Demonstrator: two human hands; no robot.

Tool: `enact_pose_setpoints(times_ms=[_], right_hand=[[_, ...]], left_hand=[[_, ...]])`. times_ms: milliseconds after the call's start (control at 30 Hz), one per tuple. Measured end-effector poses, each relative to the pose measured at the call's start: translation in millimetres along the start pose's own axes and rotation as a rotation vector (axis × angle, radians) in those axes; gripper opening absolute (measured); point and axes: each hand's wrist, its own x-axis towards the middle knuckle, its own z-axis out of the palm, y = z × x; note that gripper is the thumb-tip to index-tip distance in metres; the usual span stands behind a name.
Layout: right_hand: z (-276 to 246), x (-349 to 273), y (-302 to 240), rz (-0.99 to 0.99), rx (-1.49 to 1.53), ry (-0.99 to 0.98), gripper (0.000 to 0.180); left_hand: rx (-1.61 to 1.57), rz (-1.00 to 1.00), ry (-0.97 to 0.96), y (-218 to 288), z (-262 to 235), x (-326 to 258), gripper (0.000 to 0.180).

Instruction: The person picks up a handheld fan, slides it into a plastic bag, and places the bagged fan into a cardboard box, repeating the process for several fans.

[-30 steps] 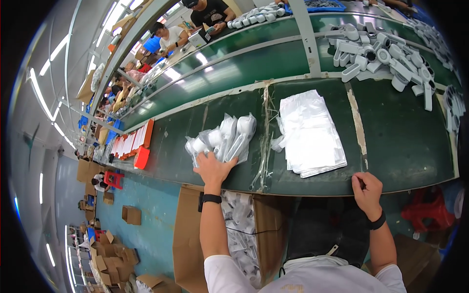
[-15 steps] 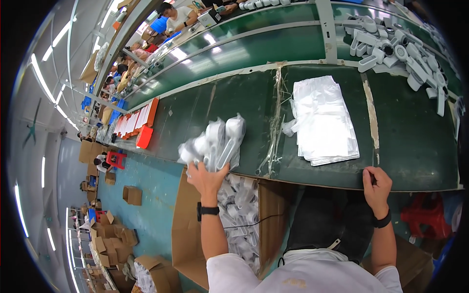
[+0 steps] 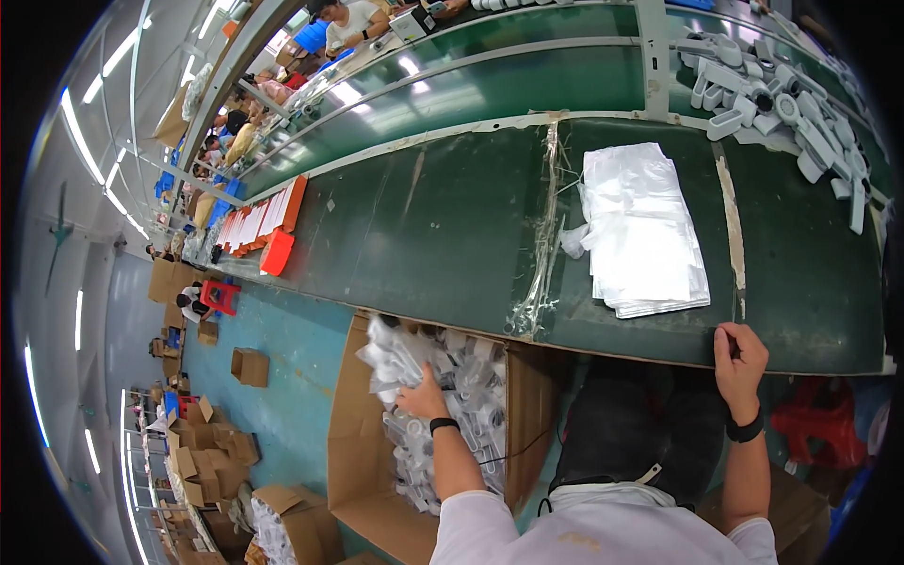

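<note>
Left of centre, low in the frame, the person's left hand [image 3: 424, 394] reaches over a tall cardboard carton [image 3: 356, 452]. Its fingers appear clamped on a clump of bagged parts [image 3: 389, 358], pale pieces in clear plastic, though blur hides the exact grip. The clump is near the carton's upper left corner, just above the heap of similar wrapped pieces [image 3: 461, 381] that fills the carton.

At the right, below the middle, the right hand [image 3: 741, 365] is at the front edge of the green worktop [image 3: 414, 235], its fingers curled in together, with nothing visible in them. A black wristband [image 3: 745, 428] circles that wrist.

Up and to the left of this hand, well apart from it, a stack of flat white bags [image 3: 648, 231] lies on the worktop, between a band of clear tape [image 3: 543, 245] and a worn tan strip [image 3: 731, 221]. A pile of loose grey parts [image 3: 800, 113] fills the upper right. Orange trays [image 3: 277, 252] sit at the worktop's far left end, and co-workers sit along the upper left.
</note>
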Motion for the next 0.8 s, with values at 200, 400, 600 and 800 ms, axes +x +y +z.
enact_pose_setpoints(times_ms=[200,400,600,800], right_hand=[[4,-1,1,0.035,-0.034,0.016,0.004],[6,0,-2,0.026,-0.060,0.022,0.003],[6,0,-4,-0.010,-0.041,0.038,0.003],[-3,0,-3,-0.030,-0.024,0.072,0.002]], left_hand=[[0.350,-0.063,-0.300,-3,31,-16,0.086],[0.347,0.018,-0.527,-4,15,-2,0.080],[0.137,0.247,-0.221,10,-37,16,0.056],[-0.565,0.579,-0.093,120,-109,-9,0.030]])
